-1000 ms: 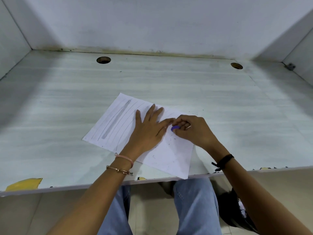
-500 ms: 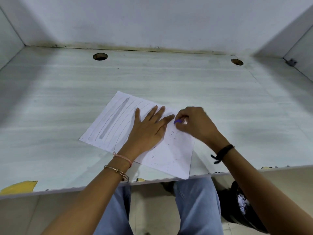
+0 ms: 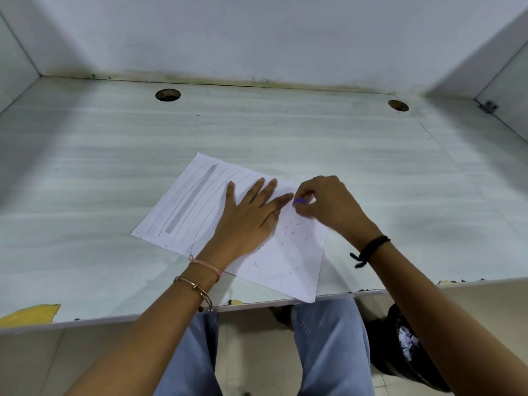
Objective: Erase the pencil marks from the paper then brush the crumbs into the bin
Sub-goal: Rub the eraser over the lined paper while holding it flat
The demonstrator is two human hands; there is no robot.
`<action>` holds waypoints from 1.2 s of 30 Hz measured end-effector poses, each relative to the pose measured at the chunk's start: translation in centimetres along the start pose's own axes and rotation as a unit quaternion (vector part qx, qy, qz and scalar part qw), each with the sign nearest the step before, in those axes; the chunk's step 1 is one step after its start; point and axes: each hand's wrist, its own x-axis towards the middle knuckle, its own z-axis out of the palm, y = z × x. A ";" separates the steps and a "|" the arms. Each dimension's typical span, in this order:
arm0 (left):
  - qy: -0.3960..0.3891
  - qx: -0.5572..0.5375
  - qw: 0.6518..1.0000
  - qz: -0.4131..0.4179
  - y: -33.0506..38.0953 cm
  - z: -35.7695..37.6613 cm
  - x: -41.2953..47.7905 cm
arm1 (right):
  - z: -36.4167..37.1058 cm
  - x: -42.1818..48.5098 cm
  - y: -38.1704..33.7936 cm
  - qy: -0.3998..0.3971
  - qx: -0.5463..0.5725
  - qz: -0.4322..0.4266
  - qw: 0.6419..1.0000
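Note:
A white sheet of paper [image 3: 183, 207] lies at an angle on the desk, its near corner at the front edge. Pencil lines and a broad grey shaded bar cover its left half. Dark eraser crumbs [image 3: 291, 232] are scattered over the right half. My left hand [image 3: 248, 215] presses flat on the middle of the sheet, fingers spread. My right hand [image 3: 325, 204] pinches a small purple eraser [image 3: 300, 201] against the paper near its far right edge, just beside my left fingertips.
The pale desk [image 3: 285, 132] is boxed in by white walls at the back and sides. Two round cable holes [image 3: 168, 95] [image 3: 398, 105] sit near the back. A black bin [image 3: 400, 347] with crumpled paper stands on the floor under the desk's right front edge.
My right hand with the eraser has slid away from me along the paper, from near the middle toward its far right edge. My left hand stays pressed on the sheet.

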 end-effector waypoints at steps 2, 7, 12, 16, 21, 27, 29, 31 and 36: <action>-0.001 -0.005 1.000 -0.001 0.0 -0.1 0.0 | 0.3 0.1 -0.4 0.025 -0.043 -0.007 0.999; -0.008 0.004 1.000 0.004 0.1 -0.2 -0.2 | 0.0 -0.7 -0.7 -0.092 -0.009 -0.059 0.994; -0.003 -0.001 1.000 0.000 0.0 -0.3 -0.1 | 0.3 -0.1 -0.5 -0.001 -0.047 -0.039 0.998; -0.012 0.008 1.000 0.005 0.2 -0.3 -0.1 | 0.0 -1.0 -0.4 -0.090 0.006 -0.068 0.994; -0.007 -0.005 1.000 0.003 0.0 -0.3 0.0 | 0.8 0.1 0.0 0.029 -0.050 -0.034 0.998; -0.007 -0.008 1.000 0.009 -0.1 -0.2 -0.1 | 0.3 0.2 2.0 0.023 0.047 -0.022 0.998; -0.005 -0.016 1.000 0.008 -0.2 -0.3 -0.1 | 0.2 1.0 3.2 0.068 0.053 0.027 0.996; 0.000 -0.039 0.999 -0.004 -0.2 -0.4 0.2 | 0.4 0.8 3.4 0.071 0.074 0.038 0.994; 0.038 -0.044 0.998 -0.010 0.9 0.0 1.1 | 0.0 0.1 4.1 0.049 0.138 0.049 0.988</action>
